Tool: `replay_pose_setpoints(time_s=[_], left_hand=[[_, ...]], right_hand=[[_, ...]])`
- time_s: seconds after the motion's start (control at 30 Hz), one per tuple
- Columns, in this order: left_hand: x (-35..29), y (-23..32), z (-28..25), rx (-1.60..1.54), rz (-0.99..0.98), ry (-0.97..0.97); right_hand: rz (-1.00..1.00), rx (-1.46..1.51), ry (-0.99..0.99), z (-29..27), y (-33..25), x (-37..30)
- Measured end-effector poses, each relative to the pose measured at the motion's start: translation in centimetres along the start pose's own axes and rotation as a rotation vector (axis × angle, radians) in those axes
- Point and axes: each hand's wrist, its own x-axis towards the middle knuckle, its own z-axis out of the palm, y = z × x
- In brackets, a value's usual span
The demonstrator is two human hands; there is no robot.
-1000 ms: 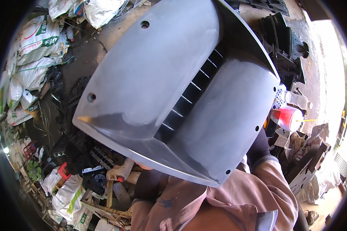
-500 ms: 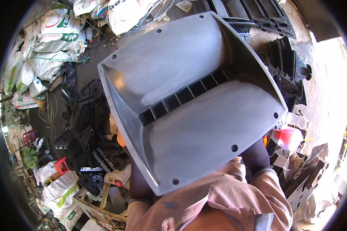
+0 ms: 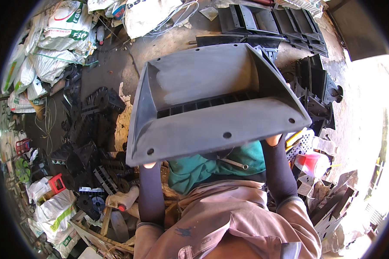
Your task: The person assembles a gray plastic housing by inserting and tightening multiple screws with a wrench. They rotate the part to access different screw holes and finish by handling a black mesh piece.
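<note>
One large grey plastic panel (image 3: pixel 212 103), trough-shaped with a row of slots across its middle and four round holes visible along the near flange, held up in front of the body, filling the centre of the view. Two hands at its near edge: left hand (image 3: pixel 149 164) under the near-left corner, right hand (image 3: pixel 273 140) under the near-right corner, each mostly hidden behind the flange (only fingertips showing, so grip form cannot be told beyond contact with the underside). Two dark sleeves (image 3: pixel 151 194) rising from the lower edge.

Below the panel: one green cloth (image 3: pixel 203 168) on the lap, one metal wrench (image 3: pixel 233 162) lying on it.

Left side: heap of black plastic parts (image 3: pixel 86 142), too many to count, touching one another; several white sacks (image 3: pixel 43 47) stacked near the upper-left rim; one small red container (image 3: pixel 56 183) among the debris.

Far side: row of black moulded frames (image 3: pixel 272 19) leaning together, just beyond the panel's far edge.

Right side: one red and white jug (image 3: pixel 313 164) near the right forearm, more black parts (image 3: pixel 315 86) above it.

Bare concrete floor (image 3: pixel 112 73) between sacks and panel's left edge; elsewhere clutter close on every side
</note>
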Motion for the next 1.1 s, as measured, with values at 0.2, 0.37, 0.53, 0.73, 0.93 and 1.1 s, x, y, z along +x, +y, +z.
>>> replay_pose_setpoints(time_s=[0.2,0.37,0.53,0.73,0.93,1.1], left_hand=[[2.0,1.8,2.2,0.070,0.022,-0.085],[3.3,2.0,3.6,0.019,0.053,-0.099],[3.0,2.3,4.1,0.083,0.062,-0.082],[2.1,2.5,4.7,0.286,0.093,0.007],[-0.1,2.3,7.1,0.959,0.734,0.374],[-0.3,3.5,9.9,1.148,1.017,0.159]], right_hand=[[0.100,-0.057,-0.052,0.8,-2.2,2.0],[0.336,0.229,-0.042,2.1,-2.1,3.2],[0.333,0.212,-0.121,0.7,-2.7,1.6],[-0.112,-0.353,-0.539,-3.9,-3.9,-7.4],[-0.355,-0.655,-0.612,-4.0,0.8,-14.1],[-0.433,-0.500,-0.667,-5.0,1.7,-12.9]])
